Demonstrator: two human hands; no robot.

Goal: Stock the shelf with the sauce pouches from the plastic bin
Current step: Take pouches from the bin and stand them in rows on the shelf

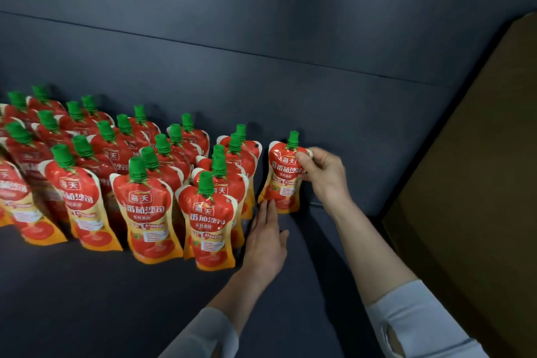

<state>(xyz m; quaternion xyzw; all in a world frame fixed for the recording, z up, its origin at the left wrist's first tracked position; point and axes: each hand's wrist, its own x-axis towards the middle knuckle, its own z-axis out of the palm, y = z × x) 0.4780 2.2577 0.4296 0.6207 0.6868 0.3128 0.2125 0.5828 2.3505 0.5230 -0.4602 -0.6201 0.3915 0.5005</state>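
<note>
I was standing a pouch (283, 180) on the shelf (363, 125): right hand (322, 174) pinching its top, left hand (266, 238) flat, fingertips (268, 208) touching its base. Next, I judged: release it gently.

dark shelf (363, 131) under upright rows of red sauce pouches (145, 212)

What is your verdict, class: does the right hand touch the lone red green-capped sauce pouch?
Touching. The head view shows the right hand pinching the upper right edge of the red green-capped sauce pouch.
</note>
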